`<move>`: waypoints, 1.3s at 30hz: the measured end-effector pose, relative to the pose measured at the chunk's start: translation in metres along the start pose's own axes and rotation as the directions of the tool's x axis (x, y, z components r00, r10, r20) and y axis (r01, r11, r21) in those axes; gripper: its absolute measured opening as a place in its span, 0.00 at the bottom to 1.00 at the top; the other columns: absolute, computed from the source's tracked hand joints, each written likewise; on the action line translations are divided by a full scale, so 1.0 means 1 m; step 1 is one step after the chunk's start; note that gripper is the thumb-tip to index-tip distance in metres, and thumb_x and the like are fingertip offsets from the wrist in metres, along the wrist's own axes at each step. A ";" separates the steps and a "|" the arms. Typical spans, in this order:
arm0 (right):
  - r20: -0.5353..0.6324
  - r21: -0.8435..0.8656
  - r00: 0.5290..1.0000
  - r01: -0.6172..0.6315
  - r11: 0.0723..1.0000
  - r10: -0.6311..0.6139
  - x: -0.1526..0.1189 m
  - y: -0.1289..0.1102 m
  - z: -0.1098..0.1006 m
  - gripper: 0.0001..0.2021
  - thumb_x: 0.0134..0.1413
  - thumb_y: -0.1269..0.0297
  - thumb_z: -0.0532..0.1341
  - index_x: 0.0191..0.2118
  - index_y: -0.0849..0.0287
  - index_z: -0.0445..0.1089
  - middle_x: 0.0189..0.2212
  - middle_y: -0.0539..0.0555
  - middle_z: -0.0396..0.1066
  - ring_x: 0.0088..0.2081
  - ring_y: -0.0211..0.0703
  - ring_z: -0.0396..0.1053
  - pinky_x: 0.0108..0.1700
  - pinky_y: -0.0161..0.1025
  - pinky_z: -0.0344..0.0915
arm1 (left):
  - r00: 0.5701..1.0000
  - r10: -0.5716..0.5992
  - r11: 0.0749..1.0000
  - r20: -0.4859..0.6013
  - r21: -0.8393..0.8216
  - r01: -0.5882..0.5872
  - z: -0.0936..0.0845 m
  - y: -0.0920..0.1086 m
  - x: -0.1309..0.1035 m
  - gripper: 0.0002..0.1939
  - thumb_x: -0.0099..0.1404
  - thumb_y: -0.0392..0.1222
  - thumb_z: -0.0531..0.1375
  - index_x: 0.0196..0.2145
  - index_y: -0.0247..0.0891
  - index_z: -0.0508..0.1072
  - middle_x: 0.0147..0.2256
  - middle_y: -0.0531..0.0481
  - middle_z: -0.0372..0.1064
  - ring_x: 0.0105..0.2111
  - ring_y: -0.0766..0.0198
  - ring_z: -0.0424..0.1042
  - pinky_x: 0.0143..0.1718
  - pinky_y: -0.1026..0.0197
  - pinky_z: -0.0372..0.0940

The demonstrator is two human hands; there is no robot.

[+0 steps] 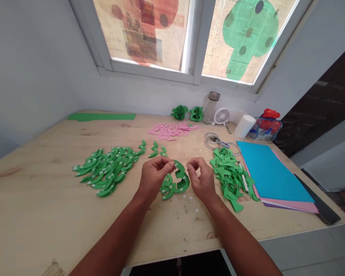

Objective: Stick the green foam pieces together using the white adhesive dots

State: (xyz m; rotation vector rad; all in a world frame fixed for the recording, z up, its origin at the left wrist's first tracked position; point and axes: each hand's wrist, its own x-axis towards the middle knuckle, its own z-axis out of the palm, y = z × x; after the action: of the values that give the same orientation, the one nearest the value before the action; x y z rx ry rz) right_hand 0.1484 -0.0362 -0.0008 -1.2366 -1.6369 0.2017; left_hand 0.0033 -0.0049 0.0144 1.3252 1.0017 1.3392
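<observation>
My left hand (155,174) pinches the upper end of a curved green paper piece (184,183) with small white tabs. Just right of that piece is my right hand (201,177), its thumb and forefinger pressed together; whatever sits between them is too small to make out. More green curved pieces (167,188) with white squares lie beneath and left of the held one. A large heap of similar pieces (112,168) spreads to the left of my hands. Behind my left hand a few single pieces (153,149) lie apart.
Green scraps (230,172) with a white pen (243,180) lie right, beside coloured sheets (273,170). Tape rolls (212,141), pink cutouts (172,130), a bottle (211,107), a small fan (221,115), a white roll (245,126) and a basket (266,128) stand farther back.
</observation>
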 end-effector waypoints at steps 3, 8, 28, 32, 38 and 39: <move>-0.014 0.019 1.000 0.026 0.999 -0.026 0.001 -0.001 -0.001 0.05 0.57 0.66 0.53 0.32 0.58 0.65 0.26 0.52 0.68 0.28 0.39 0.65 0.33 0.36 0.61 | 1.000 -0.010 1.000 0.025 0.012 0.009 0.000 -0.001 0.000 0.06 0.50 0.39 0.62 0.19 0.36 0.71 0.18 0.53 0.67 0.21 0.67 0.67 0.25 0.65 0.64; 0.070 0.009 0.987 0.142 0.990 -0.142 0.001 -0.003 0.002 0.07 0.58 0.67 0.53 0.33 0.58 0.67 0.27 0.54 0.69 0.29 0.41 0.65 0.34 0.38 0.61 | 0.995 0.069 0.989 0.073 0.126 -0.078 -0.001 -0.012 0.001 0.08 0.50 0.42 0.62 0.20 0.36 0.72 0.19 0.53 0.68 0.22 0.66 0.67 0.25 0.65 0.64; 0.160 -0.081 0.977 0.155 0.985 -0.140 -0.001 0.001 0.003 0.05 0.58 0.68 0.51 0.33 0.58 0.63 0.27 0.53 0.66 0.29 0.40 0.63 0.32 0.37 0.58 | 0.989 -0.002 0.978 0.149 0.208 -0.029 -0.002 -0.008 -0.001 0.08 0.52 0.42 0.61 0.21 0.35 0.71 0.20 0.52 0.67 0.23 0.67 0.64 0.25 0.65 0.61; 0.210 -0.046 0.968 0.152 0.987 -0.140 -0.001 0.000 0.002 0.05 0.57 0.68 0.52 0.32 0.59 0.63 0.27 0.52 0.66 0.29 0.40 0.63 0.32 0.37 0.58 | 0.993 -0.034 0.986 0.112 0.164 0.015 -0.002 -0.007 0.000 0.08 0.51 0.41 0.61 0.20 0.35 0.71 0.20 0.53 0.66 0.22 0.67 0.63 0.24 0.66 0.59; 0.039 0.157 0.997 -0.079 0.984 0.073 0.001 -0.002 0.000 0.06 0.56 0.65 0.54 0.30 0.59 0.64 0.24 0.49 0.65 0.27 0.37 0.62 0.32 0.35 0.59 | 0.991 -0.096 0.995 0.098 0.018 0.095 -0.006 -0.003 0.003 0.07 0.51 0.40 0.61 0.19 0.35 0.71 0.18 0.54 0.65 0.21 0.68 0.63 0.26 0.66 0.59; -0.024 0.170 0.988 -0.145 0.975 0.151 0.002 0.000 0.000 0.06 0.55 0.64 0.55 0.29 0.59 0.64 0.22 0.48 0.65 0.26 0.37 0.62 0.31 0.35 0.59 | 0.989 -0.102 0.995 0.108 -0.003 0.103 -0.006 -0.003 0.003 0.07 0.51 0.39 0.62 0.20 0.35 0.71 0.18 0.54 0.66 0.21 0.68 0.64 0.26 0.66 0.60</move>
State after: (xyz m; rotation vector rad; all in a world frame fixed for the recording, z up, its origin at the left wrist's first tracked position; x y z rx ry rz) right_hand 0.1483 -0.0346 0.0004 -1.2255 -1.4656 0.4000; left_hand -0.0025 -0.0005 0.0119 1.3077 0.9759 1.1812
